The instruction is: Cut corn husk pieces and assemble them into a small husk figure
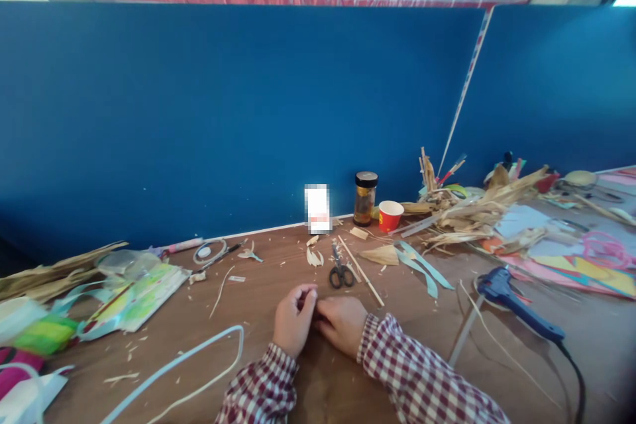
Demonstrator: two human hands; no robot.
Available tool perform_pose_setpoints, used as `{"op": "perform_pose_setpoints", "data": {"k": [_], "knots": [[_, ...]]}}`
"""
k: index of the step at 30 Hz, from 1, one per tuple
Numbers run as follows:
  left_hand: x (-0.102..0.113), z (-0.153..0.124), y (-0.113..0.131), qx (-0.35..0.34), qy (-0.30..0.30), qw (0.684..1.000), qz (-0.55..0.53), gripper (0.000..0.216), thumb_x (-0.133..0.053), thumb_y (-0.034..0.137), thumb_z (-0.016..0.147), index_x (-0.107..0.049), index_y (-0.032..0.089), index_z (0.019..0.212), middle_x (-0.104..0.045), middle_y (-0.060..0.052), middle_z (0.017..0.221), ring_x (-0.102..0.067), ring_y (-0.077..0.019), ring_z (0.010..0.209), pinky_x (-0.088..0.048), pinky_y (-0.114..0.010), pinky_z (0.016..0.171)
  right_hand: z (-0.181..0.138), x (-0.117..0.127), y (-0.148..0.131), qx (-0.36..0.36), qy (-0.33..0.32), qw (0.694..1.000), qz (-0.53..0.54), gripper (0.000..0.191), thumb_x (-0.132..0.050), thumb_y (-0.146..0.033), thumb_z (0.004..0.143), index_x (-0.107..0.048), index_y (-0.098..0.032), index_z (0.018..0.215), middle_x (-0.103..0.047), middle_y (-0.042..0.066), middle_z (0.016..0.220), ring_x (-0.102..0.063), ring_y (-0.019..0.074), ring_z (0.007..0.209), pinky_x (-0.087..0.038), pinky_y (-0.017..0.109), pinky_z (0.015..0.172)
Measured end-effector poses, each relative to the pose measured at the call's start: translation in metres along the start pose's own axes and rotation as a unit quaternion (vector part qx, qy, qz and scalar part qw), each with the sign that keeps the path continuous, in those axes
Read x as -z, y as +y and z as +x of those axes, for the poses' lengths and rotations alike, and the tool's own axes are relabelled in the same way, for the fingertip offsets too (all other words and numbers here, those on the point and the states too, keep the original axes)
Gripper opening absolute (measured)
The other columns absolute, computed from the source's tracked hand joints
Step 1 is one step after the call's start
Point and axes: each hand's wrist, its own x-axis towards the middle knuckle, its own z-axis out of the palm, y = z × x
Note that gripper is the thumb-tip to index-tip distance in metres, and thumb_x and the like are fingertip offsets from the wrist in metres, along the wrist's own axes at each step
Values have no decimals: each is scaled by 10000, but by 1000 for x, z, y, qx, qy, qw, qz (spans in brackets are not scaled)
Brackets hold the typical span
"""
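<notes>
My left hand and my right hand meet low over the brown table, fingertips nearly touching. The left has its thumb and fingers curled together. My right hand is closed too, its fingers bent inward toward the left one. Whatever may be between the fingers is hidden or too small to make out. Just beyond them lie black-handled scissors, blades pointing away. Right of the scissors is a thin wooden stick. Pale curled husk pieces rest behind, near a dried corn husk and a light-blue ribbon.
A blue glue gun with a cord lies at right. Behind stand a lidded jar, a red paper cup and a blurred white object by the blue partition. Husks pile right; a painted sheet lies left.
</notes>
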Motion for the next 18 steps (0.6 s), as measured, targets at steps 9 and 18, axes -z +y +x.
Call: {"op": "perform_pose_setpoints", "data": {"k": [9,18], "knots": [[1,1,-1,-46,-65,991,111,324,-411,370,805,-661,193,912,-675,-68,897,-599,-204,857,-439,-328,796,1,3,0,-17,-22,999,21,246,-454,-311,810,-550,-199,1006,-630,43,951,-571,174,886,-380,243,735],[0,3,-1,-23,-46,994,93,353,-403,410,800,-631,172,926,-668,-73,887,-604,-202,820,-438,-326,779,0,8,-4,0,-18,1000,-15,226,-457,-347,815,-567,-190,934,-634,40,886,-579,166,803,-383,241,665]]}}
